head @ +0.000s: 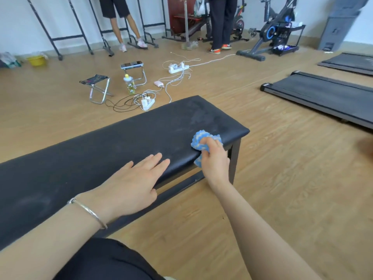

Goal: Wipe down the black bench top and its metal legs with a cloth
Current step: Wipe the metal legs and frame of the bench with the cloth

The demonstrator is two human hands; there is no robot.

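While right grip (214, 160) clutches cloth (201, 138), left grip (129, 184) lies spread.
Black tabletop (101, 148) runs 8 to 2 o'clock; folding stool (95, 80) at 11.

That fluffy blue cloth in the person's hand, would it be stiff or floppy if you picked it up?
Probably floppy: the blue cloth bunches into folds under the right hand, and part droops over the edge of the bench top. Likely light, since fingers alone hold it. Its nubby surface suggests it would drag rather than slip.
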